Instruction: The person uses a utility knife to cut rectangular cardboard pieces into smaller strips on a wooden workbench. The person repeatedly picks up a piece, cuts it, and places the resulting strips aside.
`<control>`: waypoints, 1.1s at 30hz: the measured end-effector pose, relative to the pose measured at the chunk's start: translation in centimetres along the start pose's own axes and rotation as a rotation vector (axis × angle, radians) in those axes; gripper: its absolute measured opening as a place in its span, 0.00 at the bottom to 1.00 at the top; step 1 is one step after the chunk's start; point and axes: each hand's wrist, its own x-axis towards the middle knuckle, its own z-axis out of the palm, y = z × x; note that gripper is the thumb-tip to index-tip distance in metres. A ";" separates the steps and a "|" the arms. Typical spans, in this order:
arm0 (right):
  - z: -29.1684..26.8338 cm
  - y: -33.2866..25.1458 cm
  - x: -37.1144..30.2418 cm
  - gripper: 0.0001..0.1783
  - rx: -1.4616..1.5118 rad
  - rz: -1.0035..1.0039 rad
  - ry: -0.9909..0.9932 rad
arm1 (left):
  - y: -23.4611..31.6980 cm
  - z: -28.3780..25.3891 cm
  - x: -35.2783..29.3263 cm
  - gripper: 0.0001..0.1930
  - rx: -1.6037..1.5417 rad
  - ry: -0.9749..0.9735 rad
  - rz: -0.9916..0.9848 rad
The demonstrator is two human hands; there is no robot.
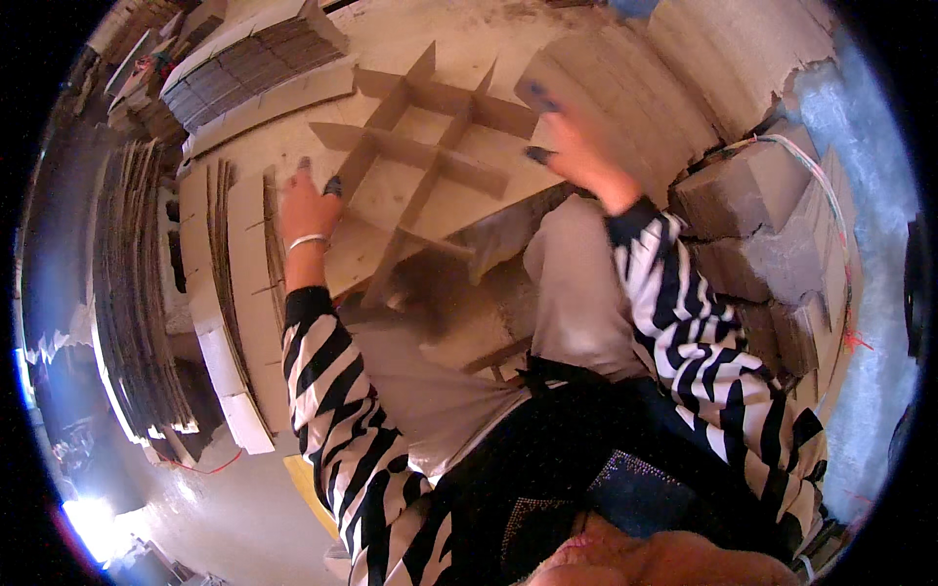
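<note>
A brown cardboard divider grid [440,156] of interlocked strips stands on the pale wooden board in front of me. My left hand [311,210] is at the grid's left side, close to a pile of flat slotted cardboard strips [256,293]. Its index finger and thumb are apart, and nothing shows between them. Right of the grid, my right hand [584,156] hovers near a large stack of cardboard sheets [625,93]. Its fingers are spread, slightly blurred, and hold nothing visible. Dark coverings sit on fingertips of both hands.
The wooden board [347,259] lies before my knees. At the far left rises a bundle of cardboard strips [249,63]; another upright stack [137,293] stands at the left. Tied cardboard bundles [728,200] sit on the right, beside pale blue plastic sheeting [874,283].
</note>
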 end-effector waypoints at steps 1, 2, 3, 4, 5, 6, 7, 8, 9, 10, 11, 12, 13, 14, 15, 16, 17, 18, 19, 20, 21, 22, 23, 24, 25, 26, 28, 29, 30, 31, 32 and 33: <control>-2.1 1.0 -2.0 0.29 -0.284 0.157 -0.060 | -0.3 -1.2 -0.5 0.26 -0.010 0.032 -0.015; -4.8 3.1 -4.5 0.29 -0.612 0.341 -0.119 | 0.5 -0.1 -0.5 0.27 -0.060 0.044 -0.008; -5.6 4.7 -6.2 0.26 -0.679 0.351 -0.134 | 0.1 -2.0 -0.7 0.27 -0.049 0.087 -0.024; -6.1 6.7 -8.1 0.24 -0.768 0.375 -0.151 | 0.0 -2.1 -0.5 0.28 -0.024 0.070 -0.035; -6.6 8.4 -8.6 0.22 -0.730 0.259 -0.054 | -0.6 -1.9 -0.1 0.28 -0.001 0.049 -0.045; -7.6 10.0 -8.6 0.20 -0.690 0.139 0.042 | -0.9 -1.6 0.1 0.29 0.022 0.030 -0.058; -8.1 11.4 -8.7 0.18 -0.647 0.019 0.136 | -1.5 -1.3 0.2 0.28 0.033 0.043 -0.058; -8.4 10.0 -7.8 0.17 -0.580 0.113 0.134 | -2.1 -1.0 0.4 0.27 0.046 0.053 -0.055; -8.7 8.8 -6.6 0.15 -0.512 0.205 0.132 | -2.8 -0.9 0.7 0.26 0.059 0.063 -0.053; -8.6 7.4 -5.4 0.14 -0.441 0.297 0.130 | -3.9 -0.9 0.8 0.25 0.070 -0.007 -0.114; -8.0 6.2 -3.4 0.13 -0.481 0.189 0.221 | -4.6 -3.1 0.6 0.23 0.084 -0.062 -0.181; -8.4 5.3 -2.4 0.12 -0.499 0.234 0.220 | -4.4 -2.7 0.5 0.22 0.075 -0.144 -0.230; -7.5 3.6 -0.3 0.10 -0.466 0.253 0.226 | -6.0 -4.2 0.2 0.21 0.117 -0.194 -0.241; -6.6 3.2 1.4 0.10 -0.443 0.236 0.171 | -7.1 -4.4 0.4 0.20 0.141 -0.256 -0.237; -6.3 3.1 2.7 0.10 -0.441 0.225 0.120 | -7.2 -3.6 0.7 0.20 0.148 -0.323 -0.219; -4.5 2.4 4.0 0.09 -0.383 0.316 0.028 | -7.2 -2.7 0.8 0.21 0.264 -0.434 -0.031; -2.8 3.4 4.4 0.09 -0.277 0.269 0.026 | -6.3 -0.6 1.4 0.23 0.358 -0.539 0.178; -1.0 3.7 5.0 0.12 -0.221 0.271 0.000 | -4.0 0.7 0.9 0.24 0.143 -0.474 0.167; 0.8 4.0 5.3 0.17 -0.139 0.248 0.040 | -1.0 2.3 0.6 0.28 -0.020 -0.473 0.039; 2.5 2.8 5.7 0.18 -0.074 0.254 0.030 | 2.7 1.7 -0.4 0.31 -0.156 -0.455 -0.108; 3.9 1.4 5.6 0.20 -0.018 0.262 0.014 | 7.3 0.5 -2.1 0.34 -0.125 -0.461 -0.062; 4.8 0.8 5.4 0.21 0.035 0.274 0.000 | 10.9 0.8 -3.2 0.36 -0.056 -0.467 -0.063; 4.5 1.9 5.1 0.21 0.069 0.249 0.045 | 14.4 1.4 -4.1 0.36 -0.042 -0.508 0.012; 4.8 3.4 4.7 0.21 0.109 0.220 0.084 | 16.6 1.8 -4.4 0.36 -0.024 -0.549 0.080; 5.5 3.0 5.1 0.22 0.176 0.174 0.111 | 16.5 2.3 -4.4 0.35 -0.097 -0.502 0.081; 5.3 3.1 5.4 0.22 0.143 0.223 0.123 | 16.1 3.5 -4.3 0.34 -0.171 -0.453 0.083; 4.4 1.5 5.2 0.22 0.103 0.301 0.111 | 12.6 4.6 -3.9 0.33 -0.306 -0.373 0.053; 4.7 1.3 5.0 0.23 0.040 0.322 0.115 | 10.0 5.0 -3.0 0.32 -0.356 -0.345 0.033; 3.5 1.8 5.0 0.24 -0.047 0.341 0.147 | 8.9 4.6 -1.8 0.32 -0.425 -0.305 0.042; 4.1 1.7 4.7 0.23 0.022 0.186 0.185 | 6.7 3.1 -1.1 0.31 -0.447 -0.247 0.067; 4.5 1.8 4.3 0.22 0.081 0.040 0.237 | 5.0 1.5 -0.2 0.31 -0.476 -0.192 0.109; 4.5 1.8 3.2 0.17 0.050 0.078 0.106 | 3.7 0.2 0.2 0.31 -0.506 -0.152 0.160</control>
